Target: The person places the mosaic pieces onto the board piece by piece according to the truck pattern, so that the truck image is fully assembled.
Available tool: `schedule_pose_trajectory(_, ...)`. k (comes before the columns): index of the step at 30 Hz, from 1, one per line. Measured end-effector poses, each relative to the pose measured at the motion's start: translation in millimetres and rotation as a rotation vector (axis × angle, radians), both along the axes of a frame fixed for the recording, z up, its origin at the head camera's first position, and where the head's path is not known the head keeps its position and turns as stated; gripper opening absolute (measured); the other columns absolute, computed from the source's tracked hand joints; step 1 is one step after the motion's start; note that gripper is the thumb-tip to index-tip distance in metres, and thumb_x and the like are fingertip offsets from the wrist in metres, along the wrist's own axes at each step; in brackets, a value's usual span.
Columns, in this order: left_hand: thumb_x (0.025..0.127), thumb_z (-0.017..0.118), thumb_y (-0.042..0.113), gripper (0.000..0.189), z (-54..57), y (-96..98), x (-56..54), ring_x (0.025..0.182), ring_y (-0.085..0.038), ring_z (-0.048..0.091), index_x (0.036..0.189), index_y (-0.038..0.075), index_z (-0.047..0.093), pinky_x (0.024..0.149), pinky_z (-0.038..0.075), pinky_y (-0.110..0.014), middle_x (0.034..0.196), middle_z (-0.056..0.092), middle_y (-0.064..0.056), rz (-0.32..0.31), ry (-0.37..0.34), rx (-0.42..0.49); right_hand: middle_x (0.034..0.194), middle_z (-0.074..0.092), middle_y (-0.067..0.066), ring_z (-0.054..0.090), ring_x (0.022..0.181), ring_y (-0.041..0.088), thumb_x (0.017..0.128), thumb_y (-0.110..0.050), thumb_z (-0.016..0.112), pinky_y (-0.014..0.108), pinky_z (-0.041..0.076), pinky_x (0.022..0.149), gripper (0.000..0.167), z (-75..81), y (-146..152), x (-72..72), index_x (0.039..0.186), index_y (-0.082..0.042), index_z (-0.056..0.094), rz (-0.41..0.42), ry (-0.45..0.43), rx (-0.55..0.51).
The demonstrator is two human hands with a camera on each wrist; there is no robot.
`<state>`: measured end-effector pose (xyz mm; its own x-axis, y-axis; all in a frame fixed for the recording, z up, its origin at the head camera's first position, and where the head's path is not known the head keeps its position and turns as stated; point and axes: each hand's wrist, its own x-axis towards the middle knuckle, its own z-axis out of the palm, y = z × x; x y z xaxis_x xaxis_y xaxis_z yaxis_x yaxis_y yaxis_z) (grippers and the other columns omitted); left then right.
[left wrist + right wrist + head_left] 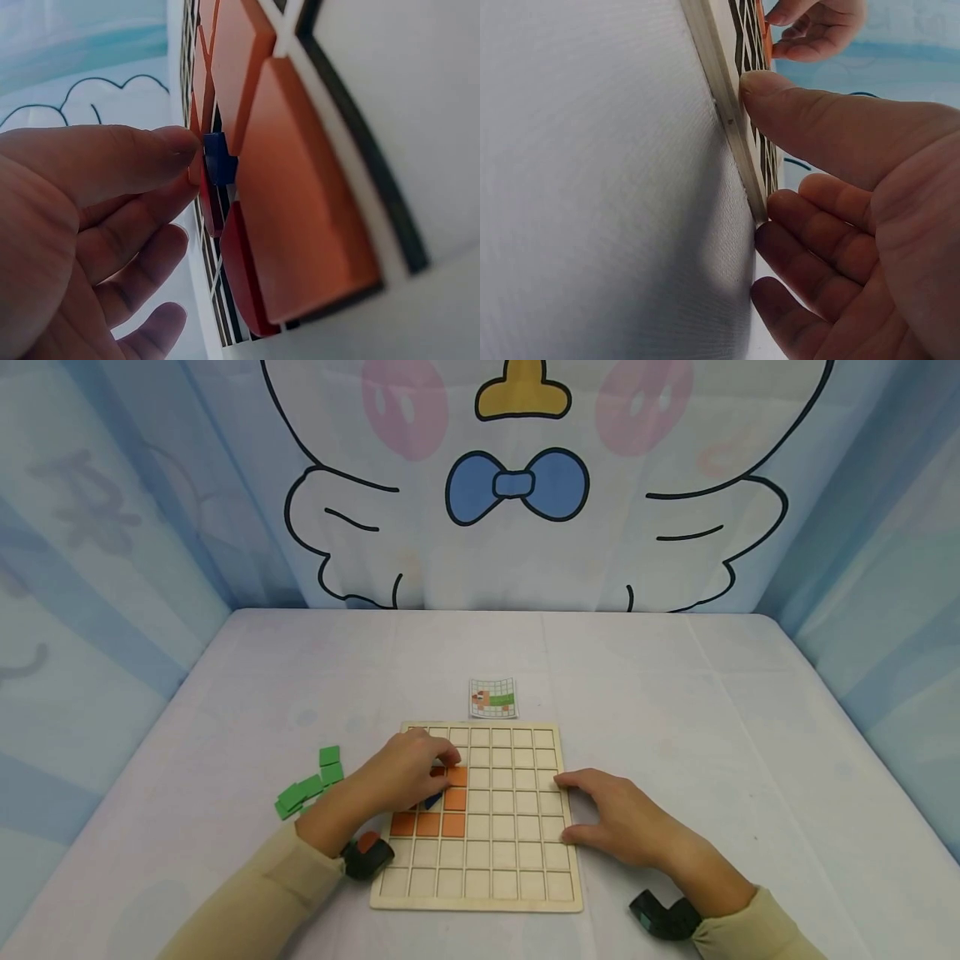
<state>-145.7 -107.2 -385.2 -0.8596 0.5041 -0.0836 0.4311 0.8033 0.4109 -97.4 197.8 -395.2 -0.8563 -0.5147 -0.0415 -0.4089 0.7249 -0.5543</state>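
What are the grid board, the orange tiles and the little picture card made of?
Grid board: probably wood or plywood, matt; its pale tan colour and plain edge suggest it.
Orange tiles: perhaps painted wood or plastic; smooth faces and even colour fit either.
Picture card: likely printed paper or thin card, judging by its slightly curved edges; gloss is unclear.

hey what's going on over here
A person is working with coloured tiles on a wooden grid board. The left hand seems to pinch an orange tile; more orange tiles, plus red and blue ones, are on the board. The right hand touches the board's right edge. Green tiles lie left of it, and a small picture card lies beyond.
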Motion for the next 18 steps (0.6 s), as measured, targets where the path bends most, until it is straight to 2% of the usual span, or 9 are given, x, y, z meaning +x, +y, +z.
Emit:
schedule_pose_trajectory(13,0.089,0.077,0.014,0.024,0.9,0.0,1.8,0.096,-0.019,0.056,0.112,0.010,0.072,0.087,0.047,-0.038,0.104,0.069,0.000,-0.033,0.009,-0.009,0.134,0.060,0.010,0.053,0.128,0.032,0.086,-0.026,0.080,0.050,0.041,0.104,0.059,0.1,0.2,-0.2,0.135,-0.001,0.057,0.003,0.003,-0.001)
schedule_pose_trajectory(18,0.090,0.076,0.015,0.029,2.7,-1.2,1.8,0.105,-0.023,0.058,0.118,0.009,0.071,0.091,0.048,-0.040,0.112,0.068,-0.002,-0.030,-0.002,0.006,0.134,0.060,0.010,0.053,0.127,0.032,0.085,-0.026,0.080,0.051,0.041,0.104,0.059,-0.1,0.2,-0.2,0.135,-0.002,0.058,0.001,0.001,-0.002)
